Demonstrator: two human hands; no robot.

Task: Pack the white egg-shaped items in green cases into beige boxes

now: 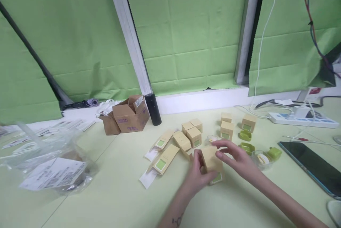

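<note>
A small tan cardboard box point(212, 159) with a green window on its front is between my hands above the table. My left hand point(196, 176) grips it from the left, with the thumb across the lower front. At its upper right edge, the fingertips and thumb of my right hand point(234, 155) take hold of the top. Just left of my hands lie flattened tan boxes point(167, 157) with white flaps, near an unfolded tan box point(182, 140). Behind are several closed boxes point(194, 136). Green plastic cases point(247, 147) sit beyond my right hand.
A clear round container point(262, 158) lies beside a green case point(274, 153). A dark phone or tablet point(311, 166) and a white power strip point(303, 118) are at right. Farther left stand a black bottle point(153, 109), a brown carton point(133, 116) and a plastic bag point(55, 167) with papers.
</note>
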